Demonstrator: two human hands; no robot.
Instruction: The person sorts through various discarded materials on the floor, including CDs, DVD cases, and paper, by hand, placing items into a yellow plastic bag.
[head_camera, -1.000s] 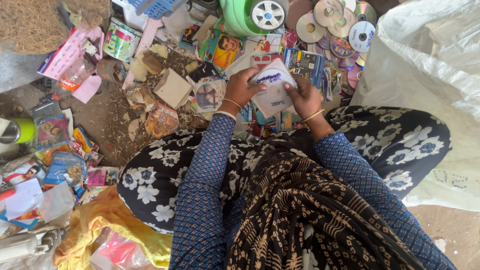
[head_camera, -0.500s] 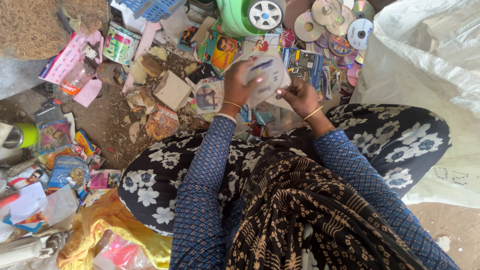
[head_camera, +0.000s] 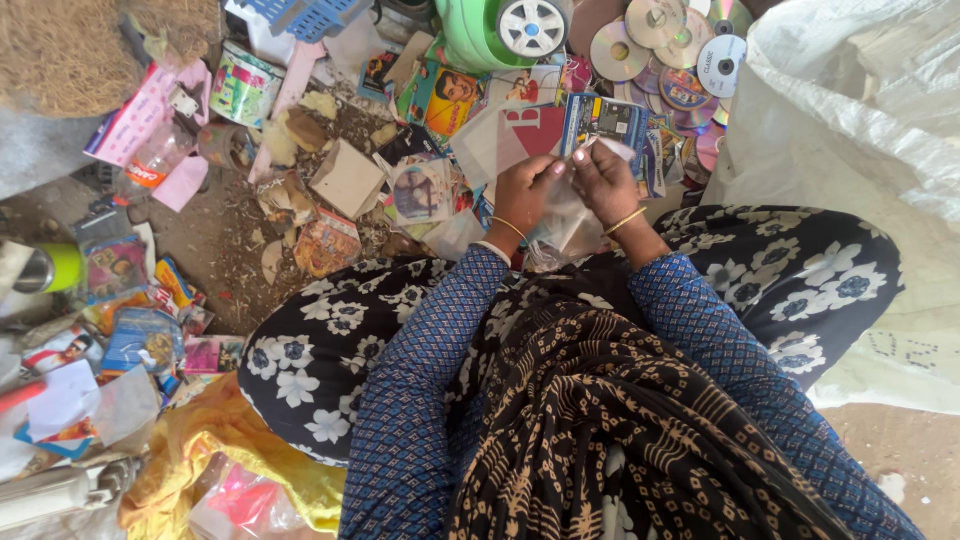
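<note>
I sit on the ground with my knees under a dark flowered cloth. Both hands are raised in front of me over the litter. My left hand (head_camera: 522, 190) and my right hand (head_camera: 603, 180) both pinch a thin clear plastic sleeve (head_camera: 565, 225) that hangs crumpled between them. A flat whitish card or cover (head_camera: 490, 140) lies just beyond my left hand. Both wrists wear a thin gold bangle.
Several shiny discs (head_camera: 665, 50) lie at the top right beside a big white woven sack (head_camera: 860, 130). A green toy car (head_camera: 500, 30), printed covers, a tin (head_camera: 243, 85), cardboard scraps and dirt spread ahead. Yellow cloth (head_camera: 210, 450) and packets lie left.
The white case that both hands held up is no longer in them. The hands have drawn together and now hold a clear plastic sleeve.
</note>
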